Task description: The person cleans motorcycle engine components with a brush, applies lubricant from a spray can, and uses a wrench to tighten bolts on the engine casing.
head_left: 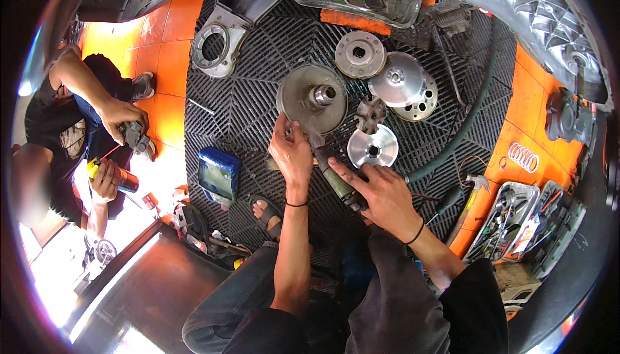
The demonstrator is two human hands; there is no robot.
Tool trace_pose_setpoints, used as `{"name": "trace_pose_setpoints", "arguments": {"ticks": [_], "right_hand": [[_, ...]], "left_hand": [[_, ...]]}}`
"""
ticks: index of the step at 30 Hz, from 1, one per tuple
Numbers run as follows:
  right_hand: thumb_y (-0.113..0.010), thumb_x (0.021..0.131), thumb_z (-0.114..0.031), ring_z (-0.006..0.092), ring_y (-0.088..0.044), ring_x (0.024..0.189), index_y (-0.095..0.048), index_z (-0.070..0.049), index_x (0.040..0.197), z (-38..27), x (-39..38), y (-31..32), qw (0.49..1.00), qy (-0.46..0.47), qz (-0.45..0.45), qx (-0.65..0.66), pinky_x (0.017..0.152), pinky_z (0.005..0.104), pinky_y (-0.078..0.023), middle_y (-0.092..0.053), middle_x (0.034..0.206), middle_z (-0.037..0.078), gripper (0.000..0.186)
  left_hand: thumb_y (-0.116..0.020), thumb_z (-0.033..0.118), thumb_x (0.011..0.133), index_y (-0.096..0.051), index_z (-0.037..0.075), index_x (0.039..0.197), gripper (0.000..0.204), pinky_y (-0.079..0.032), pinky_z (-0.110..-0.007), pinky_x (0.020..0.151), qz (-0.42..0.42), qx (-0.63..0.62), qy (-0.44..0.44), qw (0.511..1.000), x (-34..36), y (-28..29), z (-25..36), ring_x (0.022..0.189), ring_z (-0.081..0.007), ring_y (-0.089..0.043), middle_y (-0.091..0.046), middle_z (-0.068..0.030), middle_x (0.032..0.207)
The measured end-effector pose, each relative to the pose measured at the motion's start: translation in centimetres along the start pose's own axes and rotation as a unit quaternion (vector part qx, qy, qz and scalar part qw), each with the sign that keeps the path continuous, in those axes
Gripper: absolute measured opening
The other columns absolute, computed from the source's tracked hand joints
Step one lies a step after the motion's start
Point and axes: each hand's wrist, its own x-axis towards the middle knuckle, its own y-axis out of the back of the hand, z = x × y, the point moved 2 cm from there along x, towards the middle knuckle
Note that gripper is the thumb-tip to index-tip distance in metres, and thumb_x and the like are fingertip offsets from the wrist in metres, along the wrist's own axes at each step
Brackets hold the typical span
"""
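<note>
the floor [173, 70] is made of shiny orange tiles, with thin lines where one tile meets the next. a big black mat [248, 118] covers the middle — it has lots of little ridges that slant in different ways. orange tiles show on the left and on the right of it. strong white light [55, 283] fills the left side, so bright that part of the floor looks white. at the bottom left is a dark, shiny panel [168, 276] — a pale streak runs along its edge.
</note>
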Motion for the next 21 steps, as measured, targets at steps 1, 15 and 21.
{"name": "trace_pose_setpoints", "arguments": {"ticks": [1, 15, 21], "right_hand": [[-0.084, 0.055, -0.010, 0.0311, -0.061, 0.086, -0.038, -0.032, 0.155, -0.2, 0.2, 0.5, 1.000, 0.005, 0.019, 0.011, 0.079, 0.0427, -0.054, -0.056, 0.095, 0.010, 0.113], [-0.077, 0.065, -0.006, 0.0359, -0.063, 0.078, -0.038, -0.033, 0.154, 2.6, 0.3, 1.2, 0.991, -0.092, 0.097, 0.021, 0.074, 0.0457, -0.054, -0.061, 0.102, 0.014, 0.101], [-0.079, 0.064, -0.007, 0.0373, -0.062, 0.080, -0.037, -0.033, 0.155, 3.9, -0.5, 0.4, 0.991, -0.107, 0.071, -0.028, 0.073, 0.0463, -0.053, -0.060, 0.099, 0.014, 0.104]], "left_hand": [[-0.060, 0.002, 0.095, -0.053, -0.006, 0.137, 0.044, -0.056, -0.032, 0.063, -0.001, 0.068, -0.063, 0.996, 0.3, 0.2, 1.2, 0.069, -0.0146, -0.066, -0.071, -0.0158, 0.095], [-0.055, -0.011, 0.086, -0.064, 0.003, 0.122, 0.040, -0.055, -0.044, 0.069, -0.092, 0.176, -0.276, 0.940, -1.3, 0.2, 4.8, 0.082, -0.0375, -0.067, -0.066, -0.0210, 0.107], [-0.052, -0.017, 0.079, -0.065, 0.008, 0.126, 0.054, -0.054, -0.047, 0.072, -0.110, 0.149, -0.257, 0.949, -1.6, 0.6, 4.4, 0.081, -0.0367, -0.065, -0.065, -0.0183, 0.110]]}}
